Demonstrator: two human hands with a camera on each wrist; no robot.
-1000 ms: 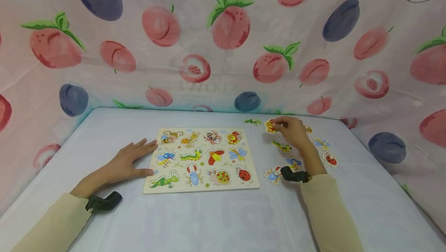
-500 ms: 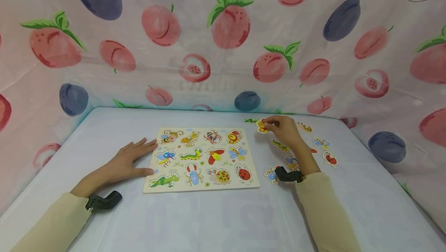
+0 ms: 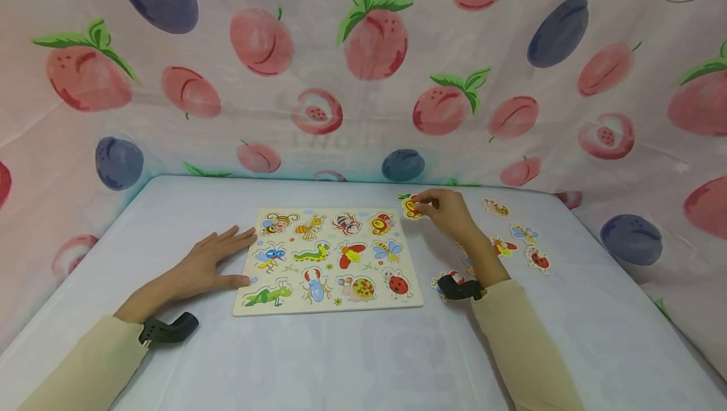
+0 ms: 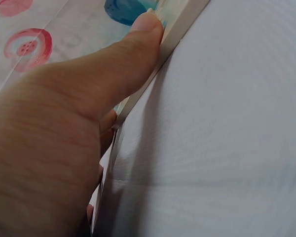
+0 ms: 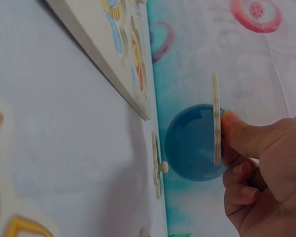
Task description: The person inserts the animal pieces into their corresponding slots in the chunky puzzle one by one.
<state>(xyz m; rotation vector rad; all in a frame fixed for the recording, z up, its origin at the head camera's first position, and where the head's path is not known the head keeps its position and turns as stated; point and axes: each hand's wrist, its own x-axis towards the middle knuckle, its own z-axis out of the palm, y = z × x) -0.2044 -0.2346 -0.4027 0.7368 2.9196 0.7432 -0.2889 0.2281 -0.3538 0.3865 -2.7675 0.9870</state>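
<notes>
My right hand (image 3: 450, 214) pinches a yellow and red butterfly puzzle piece (image 3: 410, 208) between thumb and fingers. In the right wrist view the butterfly piece (image 5: 216, 123) is seen edge-on, raised off the table. Below it lies a green grasshopper piece (image 5: 157, 168) with a small knob, partly covered in the head view. My left hand (image 3: 207, 266) rests at the left edge of a wooden insect puzzle board (image 3: 329, 278), fingers spread and straight. Its thumb (image 4: 133, 57) touches the board's rim in the left wrist view. A matching butterfly picture shows at the board's upper right corner.
Right of the board lie loose pieces: a snail (image 3: 496, 208), a dragonfly (image 3: 524, 233), a ladybug (image 3: 537, 259) and a red-winged bug (image 3: 503, 247). Others are partly hidden under my right forearm. A fruit-print cloth (image 3: 318, 38) rises behind the white table (image 3: 318, 360).
My right hand has carried the butterfly piece leftward, toward the board, and now covers part of the grasshopper piece. The snail and red-winged bug have come into fuller view. My left hand stays put.
</notes>
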